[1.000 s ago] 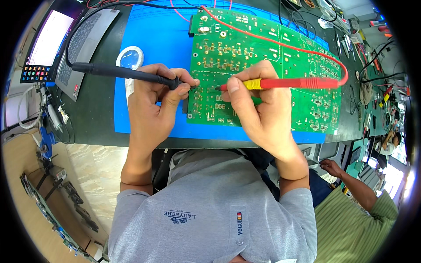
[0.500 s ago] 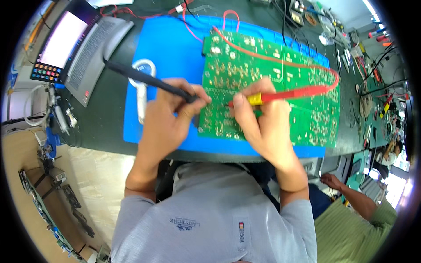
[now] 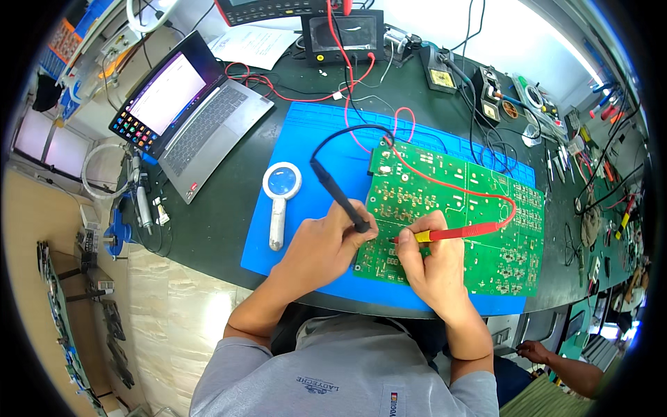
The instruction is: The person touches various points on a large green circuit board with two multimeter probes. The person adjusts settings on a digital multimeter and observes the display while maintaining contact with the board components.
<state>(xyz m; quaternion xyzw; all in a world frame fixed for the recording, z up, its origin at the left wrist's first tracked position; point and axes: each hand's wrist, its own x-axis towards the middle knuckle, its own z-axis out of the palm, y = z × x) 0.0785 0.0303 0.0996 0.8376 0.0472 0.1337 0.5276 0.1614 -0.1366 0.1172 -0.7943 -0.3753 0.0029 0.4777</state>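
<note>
A large green circuit board (image 3: 500,257) lies on a blue mat (image 3: 266,229). My left hand (image 3: 323,247) is closed around a black test probe (image 3: 338,195) at the board's left side, its thick lower end by my fingertips. Across from it, my right hand (image 3: 434,271) pinches a red probe with a yellow band (image 3: 467,230); its dark tip points left at the board, though exact contact is too small to tell. A white-handled magnifier (image 3: 277,221) lies on the mat to the left of my left hand.
An open laptop (image 3: 224,110) sits at back left. Behind the board are a black instrument (image 3: 342,36), paper (image 3: 251,44), soldering stands (image 3: 440,68) and tangled cables. Loose tools (image 3: 556,161) lie at right. A co-worker's arm (image 3: 570,372) shows at lower right.
My view has swung up, bringing more of the back of the bench into sight, so everything appears lower in the frame. Both hands still hold their probes over the board's left part.
</note>
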